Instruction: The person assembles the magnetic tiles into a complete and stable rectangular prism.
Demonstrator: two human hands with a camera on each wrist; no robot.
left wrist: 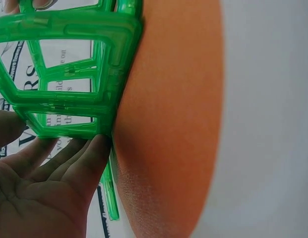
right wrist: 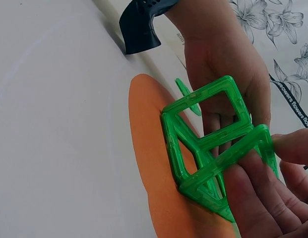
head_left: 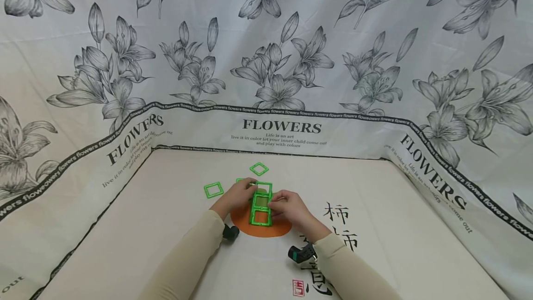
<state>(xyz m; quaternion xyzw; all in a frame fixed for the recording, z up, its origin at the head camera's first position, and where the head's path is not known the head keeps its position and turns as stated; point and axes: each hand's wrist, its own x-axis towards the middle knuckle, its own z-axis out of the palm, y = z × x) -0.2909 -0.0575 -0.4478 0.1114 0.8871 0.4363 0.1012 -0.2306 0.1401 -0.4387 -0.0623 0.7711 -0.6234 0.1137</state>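
Over the orange patch (head_left: 262,232) on the surface (head_left: 162,226), head view: my left grip (head_left: 239,194) and right grip (head_left: 292,208) hold a green frame structure (head_left: 261,208) from either side; a loose green square (head_left: 215,195) lies to its left, another green square (head_left: 255,172) beyond it. Left wrist view: my left thumb and fingertips hold the structure's edge. Right wrist view: my right thumb and fingers pinch its nearest frame.

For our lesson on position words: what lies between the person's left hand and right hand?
The head view shows it: a structure of joined green frames sits between the left hand and the right hand, over an orange circle.
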